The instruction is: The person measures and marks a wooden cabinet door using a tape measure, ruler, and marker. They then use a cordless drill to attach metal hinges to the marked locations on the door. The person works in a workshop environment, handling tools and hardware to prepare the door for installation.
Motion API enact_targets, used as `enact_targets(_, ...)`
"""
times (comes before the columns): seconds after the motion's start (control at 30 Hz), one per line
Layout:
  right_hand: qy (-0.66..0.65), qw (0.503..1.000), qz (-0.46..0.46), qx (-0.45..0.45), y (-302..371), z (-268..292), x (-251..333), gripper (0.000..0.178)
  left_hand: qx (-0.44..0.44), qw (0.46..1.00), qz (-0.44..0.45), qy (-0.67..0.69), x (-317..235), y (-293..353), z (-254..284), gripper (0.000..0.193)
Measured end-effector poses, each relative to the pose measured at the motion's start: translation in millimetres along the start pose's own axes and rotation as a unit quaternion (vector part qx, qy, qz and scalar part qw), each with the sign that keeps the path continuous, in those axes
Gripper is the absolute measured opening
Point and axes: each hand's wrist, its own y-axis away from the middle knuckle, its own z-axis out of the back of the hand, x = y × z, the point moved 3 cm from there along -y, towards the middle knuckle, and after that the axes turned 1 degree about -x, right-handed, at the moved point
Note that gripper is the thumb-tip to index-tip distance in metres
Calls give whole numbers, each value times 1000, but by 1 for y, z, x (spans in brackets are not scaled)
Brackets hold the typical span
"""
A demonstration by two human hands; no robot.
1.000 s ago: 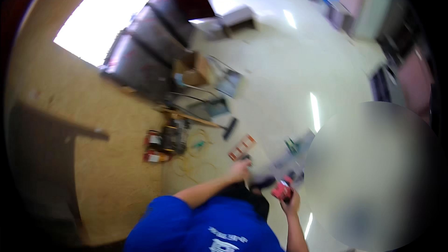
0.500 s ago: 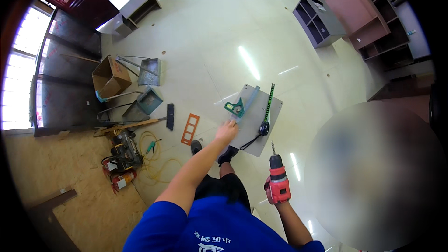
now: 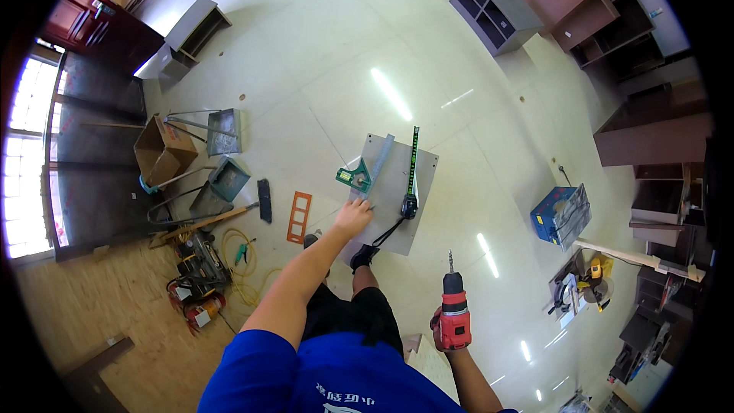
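Observation:
A grey panel (image 3: pixel 388 231) lies on the floor by my feet. On it rests a combination square with a green head (image 3: pixel 355 176) and a steel blade. To its right lies a tape measure (image 3: pixel 410 206), its green-black blade drawn out toward the panel's far edge and a black strap trailing from its case. My left hand (image 3: pixel 354 216) is at the near end of the square's blade, fingers closed together; a tiny dark thing shows beside the fingertips. Upright in my right hand (image 3: pixel 437 329) is a red-and-black cordless drill (image 3: pixel 456 321) with a bit fitted, to the panel's right.
An orange slotted template (image 3: pixel 299 217) and a broom head (image 3: pixel 264 200) lie left of the panel. Farther left are dustpans (image 3: pixel 224 131), a cardboard box (image 3: pixel 164 151) and an air compressor (image 3: pixel 200 264) with a yellow hose. Rightward stand a blue box (image 3: pixel 552 213) and cabinets (image 3: pixel 493 11).
The view has shifted, so the panel and surroundings sit farther left. A blurred round shape at the right is gone, uncovering the blue box and tools. Both hands keep much the same pose.

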Motion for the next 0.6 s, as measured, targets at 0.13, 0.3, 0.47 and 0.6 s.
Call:
enact_targets(0.13,-9,1000,2,-11,-18,0,7,25,0,999,28,17,-2,3,-4,7)
enact_targets(0.3,-20,999,35,20,-42,-19,62,26,-3,999,39,18,-3,1,-2,5)
enact_targets(0.47,47,997,-58,9,-45,-3,34,21,-44,813,306,494,-20,-18,31,6)
enact_targets(0.6,192,977,88,-18,-64,-37,137,17,-61,370,336,864,-61,-39,144,14)
